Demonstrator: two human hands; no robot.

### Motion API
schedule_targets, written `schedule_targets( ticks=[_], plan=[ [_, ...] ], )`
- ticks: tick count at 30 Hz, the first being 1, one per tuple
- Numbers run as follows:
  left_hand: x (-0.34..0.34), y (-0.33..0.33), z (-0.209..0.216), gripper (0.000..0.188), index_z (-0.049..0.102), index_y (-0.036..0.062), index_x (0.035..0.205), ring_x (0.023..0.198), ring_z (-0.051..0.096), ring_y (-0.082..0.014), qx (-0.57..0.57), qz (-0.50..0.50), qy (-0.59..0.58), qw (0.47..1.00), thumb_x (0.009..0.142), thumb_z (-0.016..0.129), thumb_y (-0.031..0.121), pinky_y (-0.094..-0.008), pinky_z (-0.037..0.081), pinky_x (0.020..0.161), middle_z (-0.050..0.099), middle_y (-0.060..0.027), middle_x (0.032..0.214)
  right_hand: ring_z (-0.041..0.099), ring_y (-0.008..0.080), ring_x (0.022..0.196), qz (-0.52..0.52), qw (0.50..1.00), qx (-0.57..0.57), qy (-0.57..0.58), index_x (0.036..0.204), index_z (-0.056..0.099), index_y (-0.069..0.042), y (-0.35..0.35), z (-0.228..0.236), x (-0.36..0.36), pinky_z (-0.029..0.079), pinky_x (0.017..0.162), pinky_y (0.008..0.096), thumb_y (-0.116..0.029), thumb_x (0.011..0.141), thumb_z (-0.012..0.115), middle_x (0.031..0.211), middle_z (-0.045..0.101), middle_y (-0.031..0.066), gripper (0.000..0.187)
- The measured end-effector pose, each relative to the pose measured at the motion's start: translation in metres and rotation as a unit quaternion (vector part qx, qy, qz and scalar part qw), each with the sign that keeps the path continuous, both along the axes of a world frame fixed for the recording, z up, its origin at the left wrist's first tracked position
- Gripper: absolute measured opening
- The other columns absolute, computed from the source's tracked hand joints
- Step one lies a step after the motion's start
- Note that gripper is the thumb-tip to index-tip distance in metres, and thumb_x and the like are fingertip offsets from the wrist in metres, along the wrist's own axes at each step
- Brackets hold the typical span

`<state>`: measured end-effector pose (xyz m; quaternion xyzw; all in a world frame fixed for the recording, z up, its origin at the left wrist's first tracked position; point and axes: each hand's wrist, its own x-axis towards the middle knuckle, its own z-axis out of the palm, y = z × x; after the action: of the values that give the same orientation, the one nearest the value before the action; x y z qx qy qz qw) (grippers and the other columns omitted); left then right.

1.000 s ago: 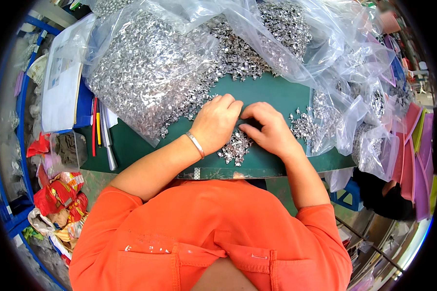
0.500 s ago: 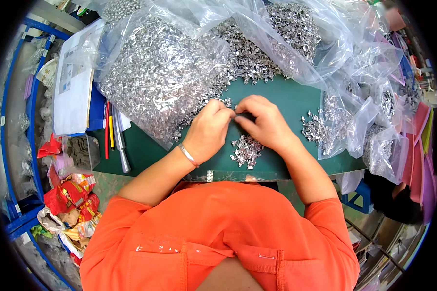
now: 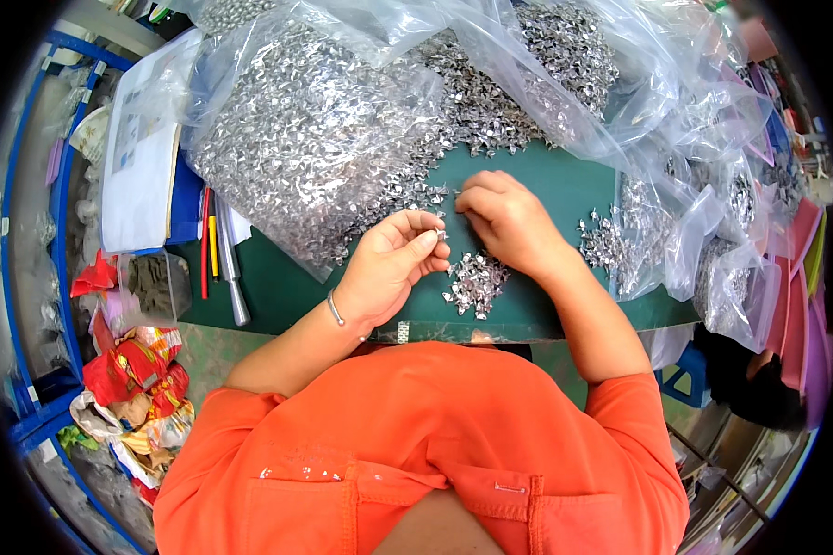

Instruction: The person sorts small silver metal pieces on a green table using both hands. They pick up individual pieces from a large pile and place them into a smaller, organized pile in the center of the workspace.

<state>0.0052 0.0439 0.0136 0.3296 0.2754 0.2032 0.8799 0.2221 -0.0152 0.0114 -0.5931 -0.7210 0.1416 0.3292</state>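
My left hand is turned partly palm up, pinching a small shiny metal piece between thumb and fingers. To its right, my right hand is over the green tabletop with its fingers curled down near the edge of the big heap; whatever lies at its fingertips is hidden. Just below and between the hands sits a small pile of silver metal pieces. Ahead, a large heap of similar pieces lies partly under clear plastic, and more loose pieces spill out beside it.
Another small cluster of metal pieces lies at right beside clear plastic bags. On the left are a red pen, a yellow pen, a grey pointed tool, a paper-covered folder and a clear box.
My hands were together at the edge of the heap and have parted. The left has come back toward me and rolled palm up, showing the metal piece; the right has shifted slightly right.
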Motion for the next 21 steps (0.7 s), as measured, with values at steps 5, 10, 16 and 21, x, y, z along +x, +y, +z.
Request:
schedule_targets(
  ticks=[5, 10, 16, 21],
  plan=[
    [-0.001, -0.001, -0.006, 0.015, 0.058, 0.0041, 0.118, 0.096, 0.062, -0.0137, -0.068, 0.017, -0.049, 0.996, 0.104, 0.060, 0.010, -0.0303, 0.055, 0.085, 0.063, -0.0048, 0.105, 0.063, 0.0365, 0.090, -0.029, 0.996, 0.009, 0.082, 0.096, 0.068, -0.004, -0.005, 0.006, -0.002, 0.053, 0.079, 0.0439, 0.002, 0.083, 0.069, 0.093, 0.066, 0.0125, 0.014],
    [0.002, -0.002, -0.006, 0.018, 0.057, 0.0041, 0.120, 0.093, 0.063, -0.0130, 0.022, 0.022, -0.005, 1.000, 0.103, 0.060, 0.009, -0.0290, 0.054, 0.083, 0.064, -0.0049, 0.105, 0.067, 0.0228, 0.077, -0.039, 0.957, -0.033, 0.285, 0.096, 0.066, -0.003, -0.016, 0.017, -0.036, 0.055, 0.065, 0.0324, -0.003, 0.085, 0.076, 0.090, 0.067, 0.0104, 0.015],
    [-0.013, -0.009, -0.004, 0.021, 0.063, 0.0002, 0.116, 0.083, 0.066, -0.0123, 0.367, -0.020, 0.182, 0.912, 0.095, 0.066, -0.001, -0.0245, 0.053, 0.071, 0.064, -0.0052, 0.104, 0.066, 0.0319, 0.088, 0.030, 0.999, -0.001, 0.024, 0.090, 0.068, -0.003, -0.022, 0.012, -0.004, 0.055, 0.077, 0.0385, 0.002, 0.082, 0.074, 0.094, 0.067, 0.0118, 0.012],
    [-0.016, -0.016, 0.000, 0.019, 0.068, 0.0003, 0.106, 0.072, 0.062, -0.0122, 0.549, -0.052, 0.213, 0.807, 0.088, 0.074, -0.001, -0.0270, 0.051, 0.062, 0.063, -0.0070, 0.100, 0.066, 0.0345, 0.093, -0.056, 0.991, -0.056, 0.104, 0.093, 0.068, -0.002, -0.028, 0.013, 0.015, 0.054, 0.083, 0.0426, 0.002, 0.082, 0.072, 0.097, 0.068, 0.0136, 0.012]
  ],
)
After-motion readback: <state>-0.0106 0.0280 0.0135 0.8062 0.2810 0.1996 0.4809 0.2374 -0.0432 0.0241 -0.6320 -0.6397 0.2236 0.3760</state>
